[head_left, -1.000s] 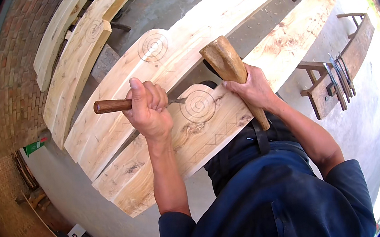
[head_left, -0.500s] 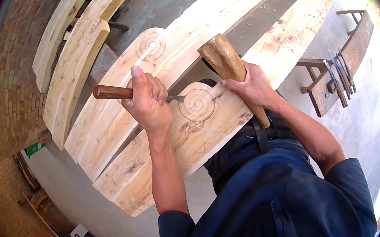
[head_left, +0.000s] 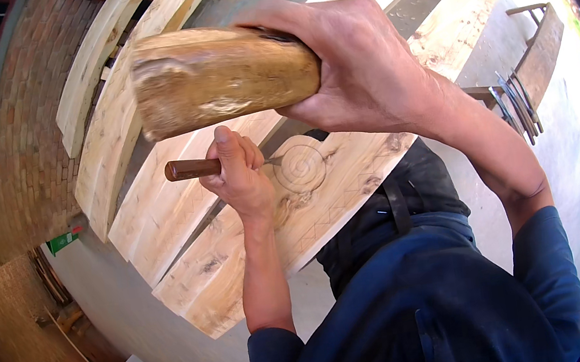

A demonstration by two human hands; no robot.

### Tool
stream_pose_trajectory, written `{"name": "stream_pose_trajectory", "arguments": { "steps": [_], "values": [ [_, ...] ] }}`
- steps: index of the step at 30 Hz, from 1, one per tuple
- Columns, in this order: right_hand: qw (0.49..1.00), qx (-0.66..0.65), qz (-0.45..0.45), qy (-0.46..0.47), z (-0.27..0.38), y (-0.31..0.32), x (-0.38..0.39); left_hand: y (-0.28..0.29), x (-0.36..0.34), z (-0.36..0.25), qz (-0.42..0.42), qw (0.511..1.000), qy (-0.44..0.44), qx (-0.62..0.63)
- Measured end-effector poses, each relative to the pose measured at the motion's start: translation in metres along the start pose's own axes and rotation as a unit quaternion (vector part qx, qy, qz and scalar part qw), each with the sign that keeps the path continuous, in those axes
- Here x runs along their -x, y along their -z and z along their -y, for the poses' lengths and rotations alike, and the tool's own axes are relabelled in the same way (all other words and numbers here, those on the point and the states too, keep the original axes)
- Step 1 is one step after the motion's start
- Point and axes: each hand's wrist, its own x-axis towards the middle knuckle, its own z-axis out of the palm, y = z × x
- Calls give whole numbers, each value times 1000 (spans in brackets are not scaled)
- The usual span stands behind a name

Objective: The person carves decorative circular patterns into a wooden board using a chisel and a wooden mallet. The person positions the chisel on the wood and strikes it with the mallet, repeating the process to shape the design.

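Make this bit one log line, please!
left hand: grips chisel, tip near circle pattern | right hand: holds wooden mallet up | near plank: circle pattern, zigzag marks | wooden bench: slim tools

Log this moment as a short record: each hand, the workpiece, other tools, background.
Left hand: closed around a chisel, thumb up, blade at the left edge of the ringed circle
Right hand: grips a wooden mallet, held up over the timbers
Workpiece: pale plank marked with rings and zigzag lines
Other tools: several slim tools at a wooden bench, right
Background: curved beam, brickwork
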Motion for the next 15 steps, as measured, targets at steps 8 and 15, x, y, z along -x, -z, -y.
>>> {"name": "stream_pose_trajectory", "arguments": {
  "steps": [8,15],
  "values": [
    [991,-18,-66,118,39,36,-77,-7,15,0,30,999,-36,-26],
    [954,160,3,253,38,-10,-48,-16,21,6,-58,998,-14,-32]
  ]
}}
